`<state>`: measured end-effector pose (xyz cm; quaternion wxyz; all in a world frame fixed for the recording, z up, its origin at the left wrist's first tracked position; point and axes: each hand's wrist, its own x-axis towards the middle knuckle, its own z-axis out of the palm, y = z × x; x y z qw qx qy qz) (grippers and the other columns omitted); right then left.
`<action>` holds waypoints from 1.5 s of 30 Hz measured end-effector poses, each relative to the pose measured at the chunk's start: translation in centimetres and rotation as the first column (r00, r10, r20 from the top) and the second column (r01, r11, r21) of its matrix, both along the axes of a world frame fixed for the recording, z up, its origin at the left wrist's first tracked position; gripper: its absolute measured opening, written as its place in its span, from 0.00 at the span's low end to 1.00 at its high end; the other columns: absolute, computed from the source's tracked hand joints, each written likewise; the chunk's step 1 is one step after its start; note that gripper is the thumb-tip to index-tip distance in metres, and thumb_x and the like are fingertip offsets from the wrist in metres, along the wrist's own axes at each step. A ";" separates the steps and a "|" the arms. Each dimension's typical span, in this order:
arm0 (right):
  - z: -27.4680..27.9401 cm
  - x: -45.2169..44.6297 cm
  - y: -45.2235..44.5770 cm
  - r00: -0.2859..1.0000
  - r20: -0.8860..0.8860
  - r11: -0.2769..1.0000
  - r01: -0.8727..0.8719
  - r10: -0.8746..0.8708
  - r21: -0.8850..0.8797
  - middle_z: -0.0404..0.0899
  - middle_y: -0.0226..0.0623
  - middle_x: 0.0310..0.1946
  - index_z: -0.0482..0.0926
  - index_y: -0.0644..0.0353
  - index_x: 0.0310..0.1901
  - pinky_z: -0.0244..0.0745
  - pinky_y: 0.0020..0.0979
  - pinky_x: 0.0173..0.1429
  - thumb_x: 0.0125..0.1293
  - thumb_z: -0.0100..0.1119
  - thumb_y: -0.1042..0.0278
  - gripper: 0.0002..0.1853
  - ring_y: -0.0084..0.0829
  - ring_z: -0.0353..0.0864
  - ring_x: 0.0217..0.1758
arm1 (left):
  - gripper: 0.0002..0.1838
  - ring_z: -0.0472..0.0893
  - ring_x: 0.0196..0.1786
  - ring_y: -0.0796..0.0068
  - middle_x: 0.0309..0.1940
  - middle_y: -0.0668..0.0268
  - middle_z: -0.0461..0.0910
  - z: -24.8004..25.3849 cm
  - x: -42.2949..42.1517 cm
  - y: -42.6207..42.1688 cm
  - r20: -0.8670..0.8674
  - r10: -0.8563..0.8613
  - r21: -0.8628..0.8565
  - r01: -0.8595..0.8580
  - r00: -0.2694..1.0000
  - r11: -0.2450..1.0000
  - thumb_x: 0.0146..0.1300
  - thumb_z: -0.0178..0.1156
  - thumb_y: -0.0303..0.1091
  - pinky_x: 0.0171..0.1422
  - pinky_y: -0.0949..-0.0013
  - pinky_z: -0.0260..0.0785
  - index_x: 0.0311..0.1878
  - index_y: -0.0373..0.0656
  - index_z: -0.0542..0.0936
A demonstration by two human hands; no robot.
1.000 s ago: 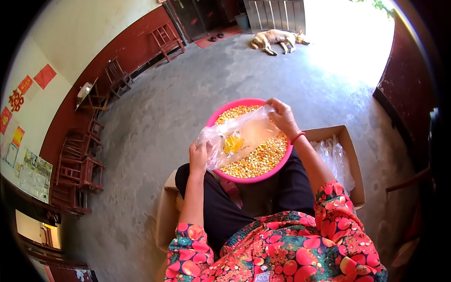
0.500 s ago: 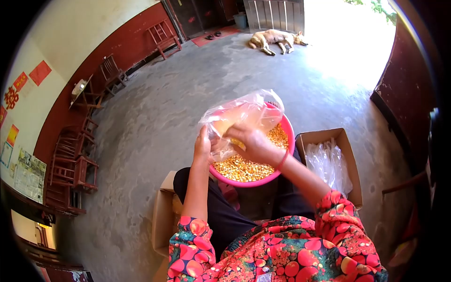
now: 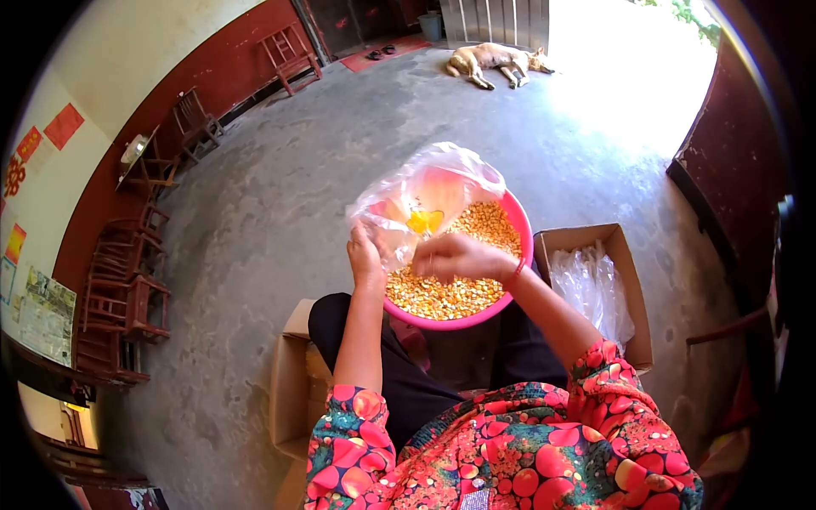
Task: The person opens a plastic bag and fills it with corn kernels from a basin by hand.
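Note:
A clear plastic bag (image 3: 387,208) is spread over the far left part of a pink basin (image 3: 442,325). My left hand (image 3: 367,255) is closed on the bag's near left edge. A bright yellow patch (image 3: 425,222) shows at the bag; what it is I cannot make out. Loose corn kernels (image 3: 484,225) fill the basin, which rests at my knees. My right hand (image 3: 463,257), with a red band at the wrist, is over the kernels just right of the bag. Its fingers point left and bend down, blurred, so their grip is unclear.
A cardboard box (image 3: 643,297) holding clear plastic bags (image 3: 591,289) stands right of the basin. Another open cardboard box (image 3: 289,395) is by my left leg. A dog (image 3: 500,64) lies on the concrete floor ahead. Wooden chairs (image 3: 127,280) line the left wall.
My right hand has drawn back from the bag's mouth and dropped slightly, uncovering the yellow patch. My left hand still grips the bag, which now spreads wider.

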<state>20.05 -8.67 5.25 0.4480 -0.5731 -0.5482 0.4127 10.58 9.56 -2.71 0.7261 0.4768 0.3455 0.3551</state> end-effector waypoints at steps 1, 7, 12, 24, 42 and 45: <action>-1.3 -0.3 0.0 0.980 0.076 0.982 -0.186 0.184 0.019 0.78 0.30 0.26 0.79 0.63 0.38 0.72 0.27 0.34 0.62 0.56 0.64 0.11 0.20 0.75 0.28 | 0.22 0.65 0.15 0.81 0.18 0.72 0.69 -1.5 -0.5 1.6 0.323 -0.234 -0.055 0.265 0.917 0.963 0.70 0.40 0.51 0.18 0.78 0.58 0.38 0.42 0.73; -10.9 2.5 4.0 0.649 0.571 0.861 0.436 -0.502 0.262 0.76 0.44 0.41 0.78 0.56 0.38 0.70 0.41 0.51 0.55 0.54 0.67 0.09 0.44 0.74 0.48 | 0.25 0.75 0.32 0.75 0.34 0.67 0.76 0.5 -0.3 0.4 0.530 -0.293 -0.242 0.474 0.796 0.847 0.70 0.35 0.55 0.45 0.64 0.75 0.49 0.44 0.72; -13.9 4.0 7.5 0.420 0.650 0.710 0.649 -0.633 0.273 0.68 0.44 0.53 0.72 0.53 0.53 0.61 0.46 0.61 0.58 0.49 0.64 0.19 0.44 0.63 0.61 | 0.24 0.70 0.23 0.78 0.23 0.70 0.70 3.0 0.4 -1.9 0.406 -0.269 -0.256 0.391 0.873 0.884 0.70 0.35 0.56 0.31 0.72 0.69 0.48 0.45 0.71; -14.2 1.3 5.3 0.444 0.713 0.819 0.469 -0.543 0.332 0.75 0.41 0.49 0.75 0.51 0.50 0.58 0.46 0.61 0.57 0.51 0.62 0.18 0.39 0.70 0.57 | 0.17 0.75 0.30 0.80 0.32 0.70 0.75 1.1 0.6 -1.9 0.442 -0.297 -0.153 0.397 0.846 0.905 0.67 0.48 0.49 0.31 0.76 0.69 0.47 0.46 0.72; -15.2 2.2 0.6 0.760 -0.048 0.760 0.649 -0.648 0.025 0.70 0.30 0.16 0.74 0.65 0.42 0.64 0.27 0.20 0.65 0.51 0.60 0.15 0.23 0.68 0.15 | 0.16 0.76 0.31 0.82 0.38 0.67 0.77 -0.5 0.2 -1.7 0.107 -0.266 0.035 0.264 0.958 0.964 0.67 0.51 0.43 0.24 0.81 0.66 0.50 0.42 0.74; -8.6 1.8 -2.4 0.759 -0.566 0.923 0.117 -0.321 -0.365 0.52 0.18 0.12 0.72 0.55 0.31 0.40 0.19 0.15 0.70 0.44 0.61 0.12 0.12 0.46 0.11 | 0.17 0.77 0.38 0.78 0.43 0.65 0.76 -1.0 1.7 -2.2 0.126 -0.065 0.280 0.027 0.990 0.960 0.67 0.51 0.35 0.37 0.77 0.70 0.56 0.40 0.70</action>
